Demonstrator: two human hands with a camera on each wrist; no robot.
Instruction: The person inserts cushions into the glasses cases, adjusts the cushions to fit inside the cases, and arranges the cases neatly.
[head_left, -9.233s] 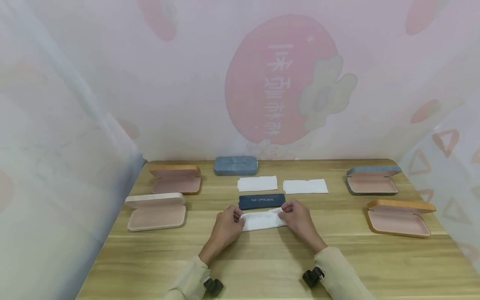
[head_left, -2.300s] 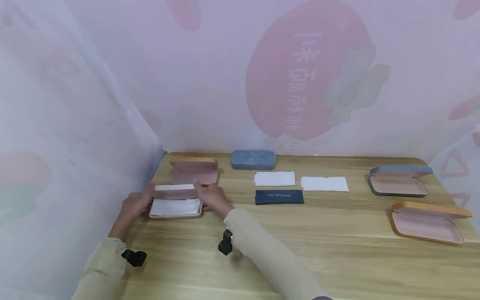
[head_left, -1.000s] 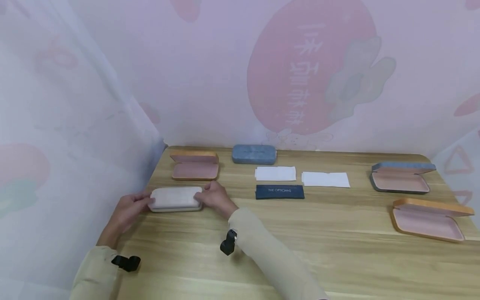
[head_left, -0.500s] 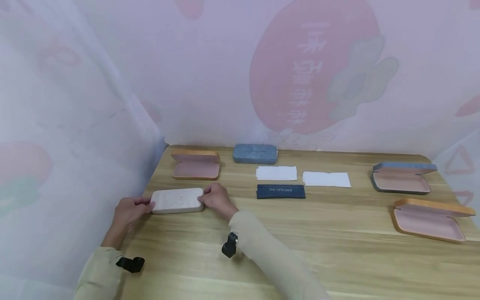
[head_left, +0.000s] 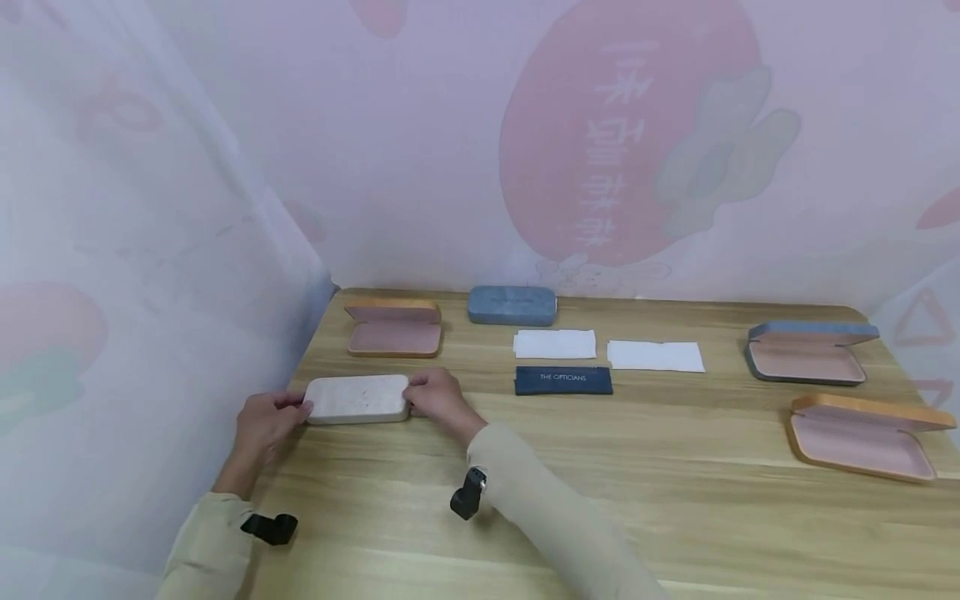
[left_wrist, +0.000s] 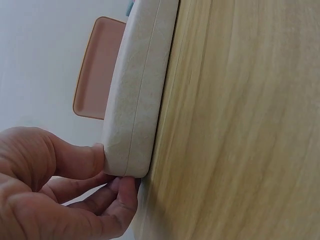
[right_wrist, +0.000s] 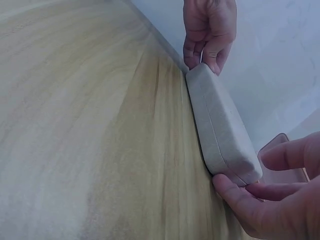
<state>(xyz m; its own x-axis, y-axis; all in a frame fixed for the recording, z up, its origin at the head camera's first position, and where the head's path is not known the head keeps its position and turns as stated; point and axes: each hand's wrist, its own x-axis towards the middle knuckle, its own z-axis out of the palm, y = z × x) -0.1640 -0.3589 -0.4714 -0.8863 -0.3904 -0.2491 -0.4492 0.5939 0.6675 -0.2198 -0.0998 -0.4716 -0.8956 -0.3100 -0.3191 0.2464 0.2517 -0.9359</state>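
A cream-white glasses case (head_left: 358,398) lies closed at the left of the wooden table. My left hand (head_left: 262,425) pinches its left end; in the left wrist view the thumb (left_wrist: 82,161) presses the upper half and the fingertips (left_wrist: 127,192) lie against the lower end. At the other end my right hand (head_left: 444,400) grips the case between thumb and fingers, as the right wrist view shows from close by. The lid seam runs as a thin line along the case's side (right_wrist: 215,125). The inside of the case is hidden.
Behind stands an open orange case (head_left: 393,337). A closed blue case (head_left: 512,306), two folded white cloths (head_left: 555,344) and a navy cloth lettered THE OPTICIANS (head_left: 564,381) lie mid-table. At right are an open blue case (head_left: 806,362) and another open orange case (head_left: 862,447).
Earlier both hands held a folded white cloth mid-table; then it lay in the open cream case at left. The lid has since come down, and both hands still hold the case's ends.
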